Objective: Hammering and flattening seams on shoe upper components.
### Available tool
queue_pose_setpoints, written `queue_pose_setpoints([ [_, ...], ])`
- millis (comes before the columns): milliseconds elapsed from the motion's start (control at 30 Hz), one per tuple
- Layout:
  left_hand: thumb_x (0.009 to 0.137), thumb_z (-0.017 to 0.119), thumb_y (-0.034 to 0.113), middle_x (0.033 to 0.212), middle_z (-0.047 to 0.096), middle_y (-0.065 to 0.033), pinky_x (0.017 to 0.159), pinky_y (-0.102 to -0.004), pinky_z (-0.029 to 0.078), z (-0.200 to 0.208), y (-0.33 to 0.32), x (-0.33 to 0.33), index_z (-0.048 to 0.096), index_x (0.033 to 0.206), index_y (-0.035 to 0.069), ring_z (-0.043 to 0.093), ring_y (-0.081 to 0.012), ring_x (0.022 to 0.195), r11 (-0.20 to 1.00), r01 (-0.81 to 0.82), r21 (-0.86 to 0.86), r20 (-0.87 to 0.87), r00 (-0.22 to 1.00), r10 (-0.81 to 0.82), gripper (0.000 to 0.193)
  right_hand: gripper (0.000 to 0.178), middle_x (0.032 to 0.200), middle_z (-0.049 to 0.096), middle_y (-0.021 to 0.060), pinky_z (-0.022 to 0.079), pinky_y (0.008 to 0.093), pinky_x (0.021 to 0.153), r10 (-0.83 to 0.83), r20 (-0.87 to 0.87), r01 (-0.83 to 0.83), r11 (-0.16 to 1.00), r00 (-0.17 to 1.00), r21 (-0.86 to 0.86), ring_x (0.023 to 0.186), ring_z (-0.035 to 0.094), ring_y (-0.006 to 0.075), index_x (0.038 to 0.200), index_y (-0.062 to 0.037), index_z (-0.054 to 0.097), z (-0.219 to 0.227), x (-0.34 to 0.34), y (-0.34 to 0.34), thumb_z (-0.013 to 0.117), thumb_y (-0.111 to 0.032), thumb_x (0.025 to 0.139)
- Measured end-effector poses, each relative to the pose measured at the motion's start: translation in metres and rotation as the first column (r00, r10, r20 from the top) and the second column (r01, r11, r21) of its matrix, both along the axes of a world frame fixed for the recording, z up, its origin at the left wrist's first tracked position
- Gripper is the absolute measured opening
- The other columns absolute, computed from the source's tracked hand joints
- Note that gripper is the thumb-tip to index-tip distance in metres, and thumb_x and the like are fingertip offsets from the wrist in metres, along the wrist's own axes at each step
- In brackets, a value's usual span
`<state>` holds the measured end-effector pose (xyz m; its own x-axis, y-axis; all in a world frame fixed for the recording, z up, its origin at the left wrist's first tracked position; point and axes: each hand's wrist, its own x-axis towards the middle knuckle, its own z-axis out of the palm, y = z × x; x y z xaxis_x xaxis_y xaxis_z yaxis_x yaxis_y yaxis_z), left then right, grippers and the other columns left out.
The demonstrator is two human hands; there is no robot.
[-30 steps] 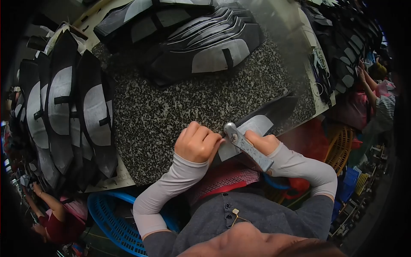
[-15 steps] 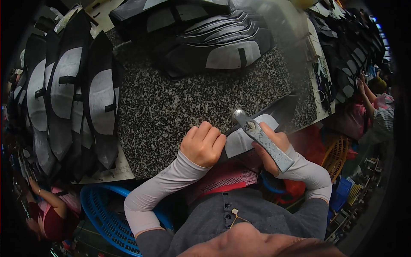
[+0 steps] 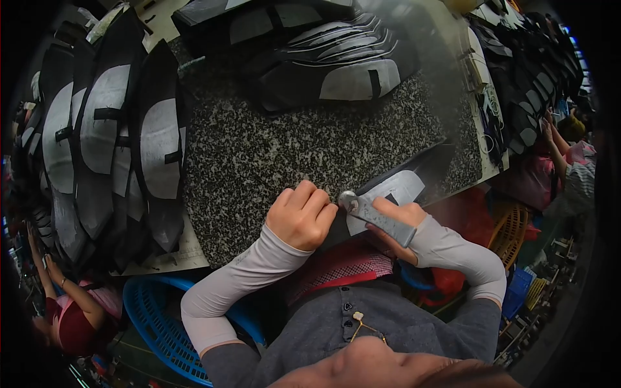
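The left hand (image 3: 301, 216) curls into a loose fist, its fingers bunched together and pressing down on the near edge of a black-and-grey shoe upper piece (image 3: 401, 184), apparently to pin it flat on the speckled granite slab (image 3: 272, 155). The right hand (image 3: 394, 216) has its fingers clamped around the handle of a grey metal hammer (image 3: 375, 216), whose round head rests on the piece just beside the left knuckles (close enough that the fist likely steadies the spot being worked). More cut uppers lie fanned in a stack (image 3: 116, 142) at the left and in a pile (image 3: 323, 58) at the far side of the slab. A blue plastic basket (image 3: 152, 317) sits below the bench.
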<state>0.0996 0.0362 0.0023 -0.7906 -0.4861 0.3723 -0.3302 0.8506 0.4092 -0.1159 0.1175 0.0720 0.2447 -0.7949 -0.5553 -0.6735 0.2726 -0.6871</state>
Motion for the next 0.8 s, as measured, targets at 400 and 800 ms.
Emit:
queue_pose_setpoints([
  [400, 0.065, 0.076, 0.013, 0.077, 0.062, 0.0013, 0.057, -0.0285, 0.043, -0.006, -0.013, 0.02, 0.068, 0.076, 0.009, 0.057, -0.0173, 0.073, 0.996, 0.052, 0.074, -0.055, 0.997, -0.048, 0.014, 0.016, 0.074, 0.057, 0.0179, 0.047, 0.0363, 0.059, -0.07, -0.006, 0.07, 0.997, 0.997, -0.036, 0.068, 0.061, 0.0407, 0.102, -0.0032, 0.043, -0.007, 0.01, 0.004, 0.054, -0.011, 0.094],
  [800, 0.063, 0.073, 0.006, 0.076, 0.06, -0.0027, 0.06, -0.0284, 0.05, -0.016, -0.01, 0.028, 0.068, 0.076, 0.006, 0.057, -0.0194, 0.073, 0.962, 0.046, 0.268, -0.164, 0.986, -0.001, 0.014, 0.017, 0.073, 0.062, 0.0165, 0.049, 0.038, 0.059, -0.053, 0.072, 0.057, 0.997, 0.996, -0.044, 0.07, 0.066, 0.0383, 0.103, -0.0042, 0.046, -0.013, 0.014, 0.002, 0.057, -0.014, 0.094],
])
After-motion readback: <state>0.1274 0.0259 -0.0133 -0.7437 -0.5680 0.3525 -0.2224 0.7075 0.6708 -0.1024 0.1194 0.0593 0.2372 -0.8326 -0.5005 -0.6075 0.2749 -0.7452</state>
